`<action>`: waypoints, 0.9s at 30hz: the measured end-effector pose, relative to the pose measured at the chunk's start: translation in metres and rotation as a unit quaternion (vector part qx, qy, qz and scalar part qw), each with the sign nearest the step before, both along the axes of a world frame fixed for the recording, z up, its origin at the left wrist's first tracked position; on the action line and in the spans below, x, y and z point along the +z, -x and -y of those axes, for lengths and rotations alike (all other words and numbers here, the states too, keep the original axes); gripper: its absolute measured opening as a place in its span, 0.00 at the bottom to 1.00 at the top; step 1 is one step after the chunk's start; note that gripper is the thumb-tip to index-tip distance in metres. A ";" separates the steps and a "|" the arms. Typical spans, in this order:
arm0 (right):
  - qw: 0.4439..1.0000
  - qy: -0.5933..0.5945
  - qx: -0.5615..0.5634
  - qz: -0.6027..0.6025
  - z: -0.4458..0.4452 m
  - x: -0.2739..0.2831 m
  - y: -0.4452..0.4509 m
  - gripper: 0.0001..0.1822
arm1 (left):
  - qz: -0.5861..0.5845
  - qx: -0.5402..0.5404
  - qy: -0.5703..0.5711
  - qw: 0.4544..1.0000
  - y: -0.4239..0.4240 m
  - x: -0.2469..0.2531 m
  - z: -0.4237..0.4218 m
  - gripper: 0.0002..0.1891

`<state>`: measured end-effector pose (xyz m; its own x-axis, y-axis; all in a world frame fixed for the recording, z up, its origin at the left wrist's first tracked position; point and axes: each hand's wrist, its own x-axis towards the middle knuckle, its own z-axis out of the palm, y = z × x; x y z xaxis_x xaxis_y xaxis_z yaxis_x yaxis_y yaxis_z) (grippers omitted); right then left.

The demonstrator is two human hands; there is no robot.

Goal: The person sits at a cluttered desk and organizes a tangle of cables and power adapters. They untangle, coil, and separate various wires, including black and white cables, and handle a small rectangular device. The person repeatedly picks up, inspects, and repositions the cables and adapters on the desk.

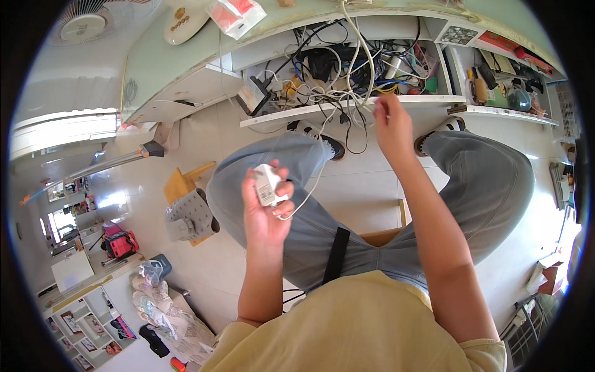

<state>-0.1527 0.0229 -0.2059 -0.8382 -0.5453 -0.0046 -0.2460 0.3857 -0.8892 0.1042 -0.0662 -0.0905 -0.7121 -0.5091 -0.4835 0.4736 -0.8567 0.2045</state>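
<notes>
My left hand is closed around a white power adapter above my thigh. From its lower end a thin white cable loops up towards the open drawer. My right hand is at the drawer's front edge, beside hanging white cables; it is slightly blurred, and whether its fingers grip a cable cannot be told. Tangled white, black, blue and yellow cables fill the drawer, and some hang over its front. A black and white box-like device leans at the drawer's left end.
A second open drawer with assorted items is at the right. Above both drawers runs a pale green tabletop with a plastic packet. A wooden stool bearing a grey cloth stands to the left, near a broom.
</notes>
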 end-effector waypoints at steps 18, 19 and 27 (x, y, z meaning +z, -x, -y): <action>0.931 -0.047 0.176 0.316 0.089 -0.060 0.077 0.11 | 0.497 -0.103 0.392 0.767 0.108 -0.120 0.063 0.29; 0.921 -0.039 0.189 0.339 0.087 -0.049 0.079 0.11 | 0.507 -0.113 0.448 0.727 0.113 -0.145 0.069 0.29; 0.856 0.032 0.217 0.469 0.067 0.002 0.108 0.14 | 0.481 -0.284 0.555 0.617 0.151 -0.109 0.077 0.25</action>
<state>-0.2607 -0.0446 -0.2042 -0.2021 -0.8284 -0.5225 0.4796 0.3815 -0.7903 -0.0464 -0.1428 -0.1995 -0.5836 -0.7070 -0.3995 -0.6352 0.0910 0.7670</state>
